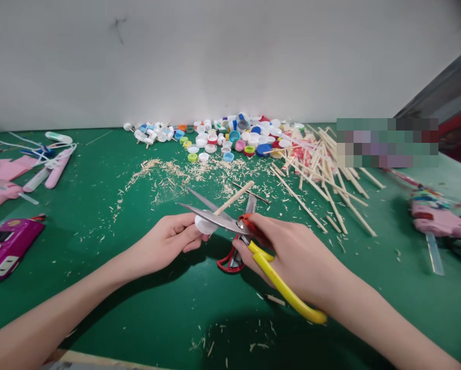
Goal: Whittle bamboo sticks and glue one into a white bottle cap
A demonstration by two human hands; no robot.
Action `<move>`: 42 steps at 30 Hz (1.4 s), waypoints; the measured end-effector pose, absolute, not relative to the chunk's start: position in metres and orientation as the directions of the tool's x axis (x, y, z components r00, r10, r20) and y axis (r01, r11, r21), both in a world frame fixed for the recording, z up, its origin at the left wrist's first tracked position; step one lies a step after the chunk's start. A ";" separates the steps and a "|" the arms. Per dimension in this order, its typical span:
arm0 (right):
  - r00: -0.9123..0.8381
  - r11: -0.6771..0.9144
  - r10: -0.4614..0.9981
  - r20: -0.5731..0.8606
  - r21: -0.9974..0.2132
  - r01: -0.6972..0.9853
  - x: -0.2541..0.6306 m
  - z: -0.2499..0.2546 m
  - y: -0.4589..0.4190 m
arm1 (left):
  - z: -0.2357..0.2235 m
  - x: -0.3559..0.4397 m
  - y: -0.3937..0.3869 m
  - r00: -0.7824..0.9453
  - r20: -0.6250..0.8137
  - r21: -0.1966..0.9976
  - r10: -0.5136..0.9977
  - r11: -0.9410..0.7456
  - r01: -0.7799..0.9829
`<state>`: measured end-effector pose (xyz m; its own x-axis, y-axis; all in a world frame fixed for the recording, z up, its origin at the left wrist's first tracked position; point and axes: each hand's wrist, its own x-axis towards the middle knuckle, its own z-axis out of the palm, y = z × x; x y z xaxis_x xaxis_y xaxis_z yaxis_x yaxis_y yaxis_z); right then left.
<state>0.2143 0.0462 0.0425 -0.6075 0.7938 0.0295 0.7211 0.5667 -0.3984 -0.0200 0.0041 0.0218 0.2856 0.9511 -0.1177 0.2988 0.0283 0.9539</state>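
Note:
My left hand (168, 240) pinches a white bottle cap (204, 224), and a thin wooden stick (236, 197) slants up and right from it. My right hand (292, 244) grips scissors with yellow handles (288, 293). Their blades are parted and point left, with one lying across the front of the cap near the base of the stick. Whether the blades touch the stick is hard to make out. Below the scissors, a red-handled metal tool (232, 263) lies on the green table (157, 318), partly hidden by my right hand.
Many bottle caps (234, 137) lie along the wall. Wooden sticks (330, 180) pile up at the right, and shavings (168, 174) litter the middle. Pink glue guns (432, 213) rest at both sides. A purple power strip (12, 249) sits at the left.

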 end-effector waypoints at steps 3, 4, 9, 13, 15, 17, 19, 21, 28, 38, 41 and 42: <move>-0.603 0.579 0.794 0.073 -0.390 0.716 0.215 0.038 0.046 | 0.020 -0.019 0.004 0.262 -0.120 0.933 0.958 0.019 0.359; -0.601 0.580 0.795 0.077 -0.385 0.718 0.215 0.038 0.046 | 0.020 -0.018 0.003 0.243 -0.112 0.925 0.963 0.012 0.379; -0.583 0.562 0.811 0.058 -0.356 0.747 0.215 0.036 0.046 | 0.017 -0.010 0.003 0.146 -0.006 0.929 0.989 -0.048 0.366; -0.575 0.559 0.814 0.078 -0.370 0.742 0.216 0.034 0.046 | 0.014 -0.008 0.003 0.133 0.006 0.948 0.991 -0.048 0.315; -0.575 0.565 0.810 0.112 -0.412 0.715 0.216 0.033 0.046 | 0.013 -0.010 0.004 0.149 -0.019 0.971 0.989 -0.018 0.239; -0.585 0.568 0.801 0.130 -0.474 0.673 0.217 0.033 0.047 | 0.014 -0.014 0.007 0.208 -0.075 0.987 0.975 0.043 0.156; -0.606 0.565 0.787 0.119 -0.535 0.629 0.216 0.035 0.046 | 0.017 -0.017 0.009 0.304 -0.143 0.989 0.942 0.126 0.073; -0.628 0.568 0.770 0.114 -0.570 0.593 0.215 0.037 0.045 | 0.020 -0.019 0.010 0.410 -0.211 0.969 0.887 0.244 -0.029; -0.650 0.567 0.752 0.104 -0.605 0.559 0.213 0.037 0.044 | 0.022 -0.020 0.007 0.583 -0.245 0.877 0.775 0.433 -0.207; -0.633 0.694 0.698 0.336 -0.101 0.713 0.226 0.023 0.058 | 0.024 -0.016 0.015 0.214 -0.153 0.963 0.965 0.097 0.253; -0.638 0.675 0.665 0.388 0.053 0.736 0.230 0.020 0.066 | 0.027 -0.023 0.017 -0.059 0.243 0.823 0.968 -0.173 0.542; -0.646 0.671 0.656 0.390 0.090 0.736 0.230 0.020 0.068 | 0.028 -0.026 0.017 -0.077 0.390 0.728 0.918 -0.256 0.636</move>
<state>0.2304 0.0680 0.0202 -0.6462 0.6561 0.3899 0.7359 0.6710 0.0905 -0.0259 0.0167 0.0283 -0.0772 0.9175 0.3901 0.6361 -0.2559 0.7279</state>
